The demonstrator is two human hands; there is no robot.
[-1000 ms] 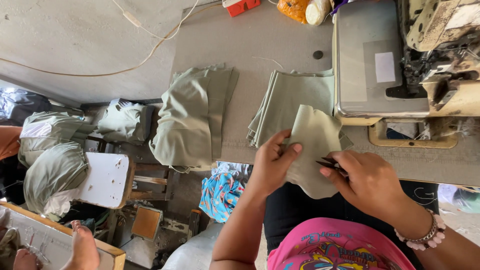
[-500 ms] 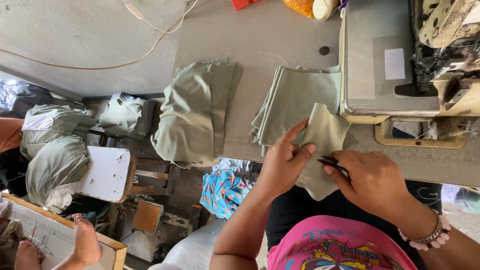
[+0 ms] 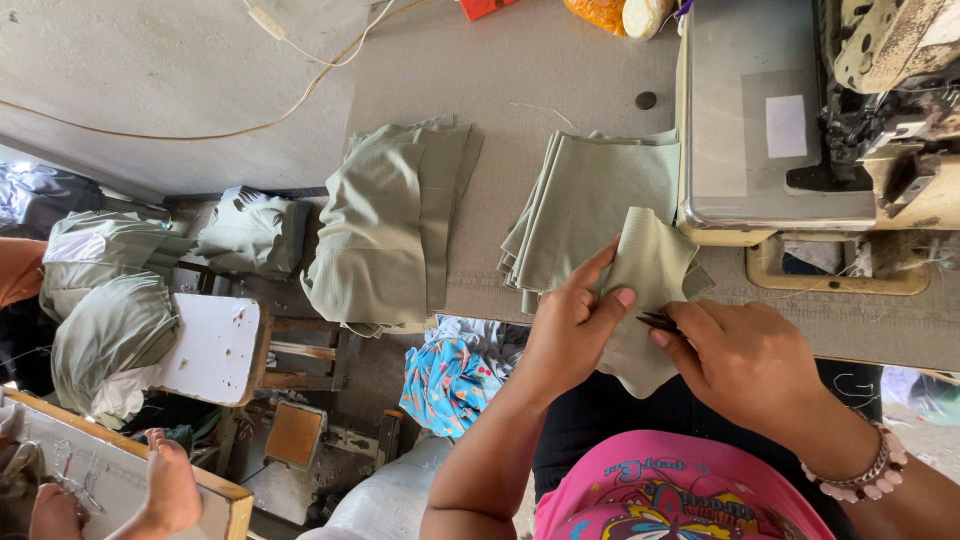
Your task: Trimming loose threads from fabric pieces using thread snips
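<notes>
**Hands close in on a small olive fabric piece**

Just in front of the sewing machine [image 3: 770, 130], the left hand [image 3: 570, 335] has shifted its fingers, now pinching the olive fabric piece [image 3: 650, 290] between thumb and forefinger. The right hand [image 3: 745, 360] stays clamped on a small dark tool [image 3: 658, 321] at the cloth's edge. The folded stack [image 3: 590, 205] left of the machine lies unchanged.

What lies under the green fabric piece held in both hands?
Under the held fabric piece, a stack of folded green pieces rests on the grey table. Its lower part covers the table edge and dark clothing.
</notes>
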